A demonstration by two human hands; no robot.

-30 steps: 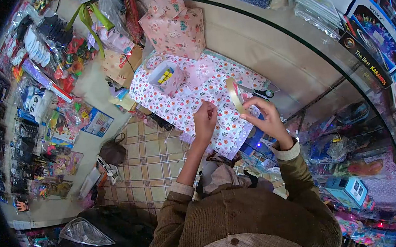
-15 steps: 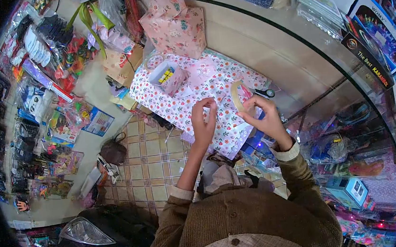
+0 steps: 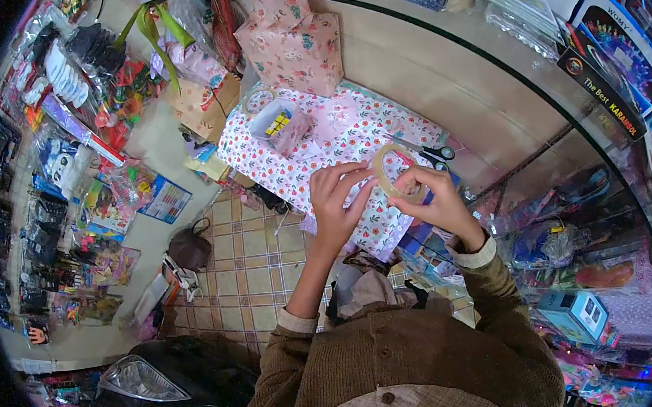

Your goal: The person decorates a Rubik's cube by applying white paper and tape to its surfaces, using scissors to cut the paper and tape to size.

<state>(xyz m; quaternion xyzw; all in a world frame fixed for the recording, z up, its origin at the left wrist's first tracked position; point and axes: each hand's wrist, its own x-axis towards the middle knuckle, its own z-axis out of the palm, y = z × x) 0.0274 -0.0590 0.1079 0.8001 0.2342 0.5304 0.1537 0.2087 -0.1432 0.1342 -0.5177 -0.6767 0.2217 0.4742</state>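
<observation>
The fingers [image 3: 355, 175] of the left hand [image 3: 338, 202] are spread and curled, their tips touching the near-left edge of a roll of clear tape [image 3: 395, 173], as if feeling for the loose end. The right hand [image 3: 440, 204] has its fingers clamped on the roll's right and near rim, thumb across it, holding it tilted above the tabletop [image 3: 439, 75]. Under both hands lies a sheet of floral wrapping paper [image 3: 313, 146] spread flat. On its far-left part stands a small open box [image 3: 281, 125] with a coloured cube puzzle showing inside. A pair of scissors [image 3: 437, 153] lies just right of the roll, and a gift already wrapped in pink floral paper [image 3: 293, 40] stands at the far end of the paper. As a judgement, the wrapping is at an early stage: the paper is laid out and the box waits unwrapped and unfolded-over, no strip of tape is yet pulled free or cut, so taping and folding are all left. Against the earlier pictures, the roll has turned from nearly edge-on to showing its open ring, the left hand has come up from the paper to meet it, and the two hands have closed together.
</observation>
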